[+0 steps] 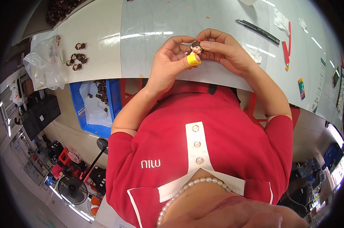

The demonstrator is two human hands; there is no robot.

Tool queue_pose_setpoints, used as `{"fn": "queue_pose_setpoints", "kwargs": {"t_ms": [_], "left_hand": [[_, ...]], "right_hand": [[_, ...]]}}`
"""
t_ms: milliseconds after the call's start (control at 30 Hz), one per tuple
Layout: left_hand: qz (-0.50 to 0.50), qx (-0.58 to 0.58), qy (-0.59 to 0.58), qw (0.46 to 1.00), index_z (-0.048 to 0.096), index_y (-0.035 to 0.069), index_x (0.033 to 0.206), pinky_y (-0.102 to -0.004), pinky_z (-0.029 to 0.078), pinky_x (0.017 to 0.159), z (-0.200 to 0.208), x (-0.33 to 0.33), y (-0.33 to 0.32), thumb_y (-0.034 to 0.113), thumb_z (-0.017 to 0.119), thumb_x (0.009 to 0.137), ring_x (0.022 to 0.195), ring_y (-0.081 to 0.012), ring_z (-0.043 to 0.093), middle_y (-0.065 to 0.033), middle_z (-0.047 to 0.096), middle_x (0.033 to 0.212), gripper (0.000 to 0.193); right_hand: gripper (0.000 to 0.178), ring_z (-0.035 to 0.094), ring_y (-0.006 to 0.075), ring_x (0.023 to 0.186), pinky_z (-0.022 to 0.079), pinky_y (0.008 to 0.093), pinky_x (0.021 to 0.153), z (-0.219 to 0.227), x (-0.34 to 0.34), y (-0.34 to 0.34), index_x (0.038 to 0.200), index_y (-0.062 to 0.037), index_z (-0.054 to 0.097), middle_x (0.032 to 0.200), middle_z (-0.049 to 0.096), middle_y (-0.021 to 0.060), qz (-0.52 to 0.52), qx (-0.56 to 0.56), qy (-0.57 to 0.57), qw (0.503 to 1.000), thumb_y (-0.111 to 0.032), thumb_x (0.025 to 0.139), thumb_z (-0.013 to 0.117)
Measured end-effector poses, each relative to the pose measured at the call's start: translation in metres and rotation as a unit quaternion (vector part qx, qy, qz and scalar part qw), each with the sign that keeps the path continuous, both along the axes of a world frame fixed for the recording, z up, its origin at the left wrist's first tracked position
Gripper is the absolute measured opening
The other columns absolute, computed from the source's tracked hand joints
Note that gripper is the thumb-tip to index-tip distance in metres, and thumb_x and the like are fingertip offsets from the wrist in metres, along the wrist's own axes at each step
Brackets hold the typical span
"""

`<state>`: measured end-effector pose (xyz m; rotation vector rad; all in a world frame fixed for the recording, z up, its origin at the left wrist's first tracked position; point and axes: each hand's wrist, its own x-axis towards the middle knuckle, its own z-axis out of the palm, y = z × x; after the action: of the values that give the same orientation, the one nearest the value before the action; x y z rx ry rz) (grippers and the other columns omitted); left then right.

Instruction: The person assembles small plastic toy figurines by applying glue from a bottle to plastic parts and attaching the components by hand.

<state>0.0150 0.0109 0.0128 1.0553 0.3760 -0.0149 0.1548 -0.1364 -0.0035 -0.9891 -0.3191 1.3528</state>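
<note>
Between my two hands, over the near part of the table, is a small toy figurine point(196, 47) with a round pale head, dark brown hair and a red piece on top. My left hand point(166, 62) pinches its lower part from the left. A yellow band sits around the end of my left thumb. On the other side, the thumb of my right hand point(226, 51) presses against the figurine's head, with the fingers curled behind it. Fingers hide much of the figurine's body.
To the left lie several small dark-haired toy heads point(77, 58) beside a clear plastic bag point(46, 62). A blue crate point(80, 108) with more small parts stands below the table edge. On the right are a black pen-like tool point(257, 31), red strips point(286, 53) and a small colourful tube point(301, 88).
</note>
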Motion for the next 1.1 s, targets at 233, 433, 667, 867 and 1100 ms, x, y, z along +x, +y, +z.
{"fn": "queue_pose_setpoints", "kwargs": {"t_ms": [233, 433, 667, 867, 1100], "left_hand": [[0.011, 0.011, -0.075, 0.997, 0.046, -0.001, 0.123, -0.0285, 0.05, 0.083, -0.001, -0.004, 0.001, 0.002, 0.064, 0.081, 0.1, -0.0173, 0.059, -0.0092, 0.053, 0.11, 0.046], [0.015, 0.006, -0.062, 0.998, 0.047, -0.001, 0.122, -0.0303, 0.049, 0.086, -0.007, -0.009, 0.002, 0.0, 0.062, 0.08, 0.1, -0.0189, 0.059, -0.0093, 0.052, 0.11, 0.045], [0.021, 0.014, -0.066, 0.997, 0.047, -0.001, 0.122, -0.032, 0.047, 0.086, -0.006, -0.011, 0.003, 0.0, 0.065, 0.081, 0.098, -0.0215, 0.06, -0.0126, 0.056, 0.117, 0.045], [0.037, -0.006, -0.014, 0.999, 0.048, 0.0, 0.121, -0.03, 0.049, 0.084, -0.002, -0.009, 0.002, 0.004, 0.066, 0.083, 0.094, -0.0204, 0.062, -0.0121, 0.057, 0.114, 0.043], [0.077, 0.055, -0.053, 0.994, 0.051, -0.001, 0.114, -0.0279, 0.049, 0.082, -0.002, -0.009, -0.004, 0.0, 0.065, 0.082, 0.093, -0.0171, 0.062, -0.0087, 0.061, 0.105, 0.035]], "right_hand": [[0.026, 0.059, 0.0127, 0.097, 0.049, 0.0292, 0.089, 0.002, 0.001, 0.0, 0.11, -0.0021, 0.053, 0.104, 0.059, 0.0056, -0.017, 0.046, -0.01, 0.999, -0.018, 0.091, 0.058], [0.025, 0.059, 0.0114, 0.096, 0.05, 0.0261, 0.086, 0.005, 0.002, 0.0, 0.11, -0.0025, 0.053, 0.103, 0.06, 0.0056, -0.019, 0.016, -0.009, 1.0, -0.018, 0.091, 0.057], [0.024, 0.059, 0.0103, 0.095, 0.05, 0.0243, 0.085, 0.001, 0.002, -0.001, 0.108, -0.0033, 0.054, 0.102, 0.06, 0.0051, -0.027, -0.005, -0.01, 1.0, -0.02, 0.091, 0.059], [0.02, 0.059, 0.0133, 0.097, 0.049, 0.0284, 0.088, -0.001, 0.002, -0.001, 0.105, -0.0031, 0.054, 0.104, 0.06, 0.0069, -0.022, 0.011, -0.013, 1.0, -0.013, 0.088, 0.059], [0.023, 0.055, 0.0179, 0.104, 0.042, 0.0329, 0.094, 0.003, 0.0, -0.003, 0.103, -0.0034, 0.055, 0.106, 0.058, 0.009, -0.045, 0.052, -0.133, 0.989, -0.007, 0.082, 0.062]]}}
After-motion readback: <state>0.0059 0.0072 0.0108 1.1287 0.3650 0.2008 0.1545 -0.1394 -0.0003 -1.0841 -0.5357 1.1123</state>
